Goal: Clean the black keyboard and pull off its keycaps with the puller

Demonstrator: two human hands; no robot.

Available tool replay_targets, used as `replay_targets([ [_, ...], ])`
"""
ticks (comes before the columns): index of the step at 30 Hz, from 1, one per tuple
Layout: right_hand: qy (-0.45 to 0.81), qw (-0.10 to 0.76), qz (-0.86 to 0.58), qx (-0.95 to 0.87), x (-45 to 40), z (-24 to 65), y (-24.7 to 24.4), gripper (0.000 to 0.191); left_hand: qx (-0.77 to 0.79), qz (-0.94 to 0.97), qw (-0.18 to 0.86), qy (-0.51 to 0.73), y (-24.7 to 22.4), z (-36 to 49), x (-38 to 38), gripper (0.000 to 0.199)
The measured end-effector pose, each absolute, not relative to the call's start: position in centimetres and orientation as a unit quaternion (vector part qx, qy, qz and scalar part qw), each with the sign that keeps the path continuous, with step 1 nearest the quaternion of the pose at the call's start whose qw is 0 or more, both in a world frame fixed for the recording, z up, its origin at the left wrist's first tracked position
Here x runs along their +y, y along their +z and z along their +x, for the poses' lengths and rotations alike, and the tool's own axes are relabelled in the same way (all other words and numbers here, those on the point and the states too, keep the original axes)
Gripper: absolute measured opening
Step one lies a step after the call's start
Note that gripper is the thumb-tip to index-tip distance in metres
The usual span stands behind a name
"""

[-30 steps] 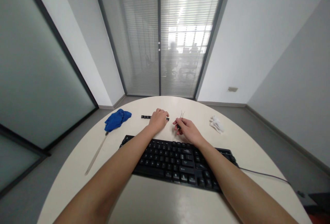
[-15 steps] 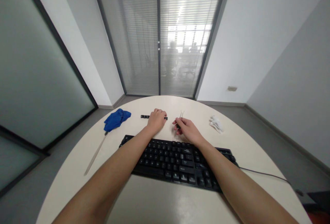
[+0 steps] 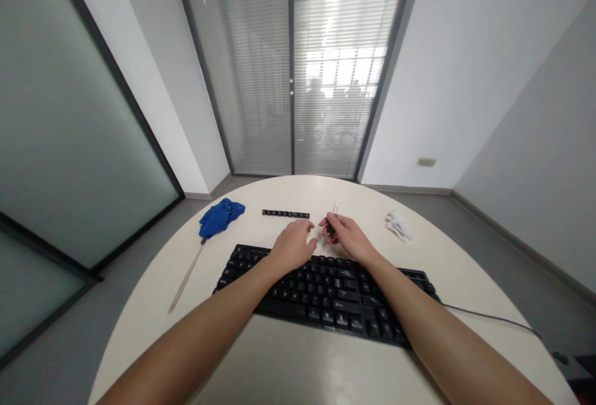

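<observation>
A black keyboard (image 3: 321, 290) lies across the table beneath both my forearms. Over its back edge is my left hand (image 3: 294, 245), thumb apart from the fingers and nothing seen in it. My right hand (image 3: 347, 234) is closed around the black handle of a wire keycap puller (image 3: 336, 209), whose two thin prongs point away from me. Beyond my left hand, a straight row of several black keycaps (image 3: 285, 213) rests on the table. Part of the keyboard is hidden by my arms.
To the left lies a blue cloth (image 3: 220, 216) with a thin pale stick (image 3: 187, 276) extending from it. A crumpled white cloth-like item (image 3: 398, 226) is on the right. The keyboard's cable (image 3: 491, 316) runs to the right edge of the round table (image 3: 298, 368).
My left hand has moved back from the keycap row toward the keyboard and my right hand, leaving the whole row visible. My right hand keeps the puller. The view has shifted slightly.
</observation>
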State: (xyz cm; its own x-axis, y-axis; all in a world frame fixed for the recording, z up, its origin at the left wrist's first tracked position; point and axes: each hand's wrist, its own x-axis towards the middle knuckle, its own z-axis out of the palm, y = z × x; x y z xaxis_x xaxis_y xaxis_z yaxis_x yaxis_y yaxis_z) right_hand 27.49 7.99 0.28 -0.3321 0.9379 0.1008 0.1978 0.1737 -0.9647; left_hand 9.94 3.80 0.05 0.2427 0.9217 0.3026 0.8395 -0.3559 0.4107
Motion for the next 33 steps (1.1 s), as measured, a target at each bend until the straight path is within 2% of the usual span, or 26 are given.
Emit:
replay_targets([
  [6, 0.369, 0.343, -0.47, -0.725, 7.1, 28.0, 2.4, 0.056, 0.541, 0.79, 0.151, 0.248, 0.0, 8.9, 0.1, 0.025],
  [11, 0.453, 0.248, -0.456, -0.725, 5.7, 28.0, 4.4, 0.053, 0.542, 0.788, 0.153, 0.248, 0.4, 7.6, -0.4, 0.021],
  [17, 0.464, 0.221, -0.408, -0.754, 4.7, 28.0, 5.0, 0.046, 0.527, 0.792, 0.163, 0.263, 0.5, 6.2, -0.6, 0.017],
  [25, 0.384, 0.341, -0.387, -0.766, 4.4, 28.2, 1.7, 0.046, 0.51, 0.806, 0.162, 0.251, 0.6, 6.5, -0.4, 0.022],
  [33, 0.398, 0.346, -0.373, -0.764, 4.6, 27.7, 1.4, 0.044, 0.512, 0.807, 0.161, 0.246, 0.8, 6.6, -0.5, 0.024],
])
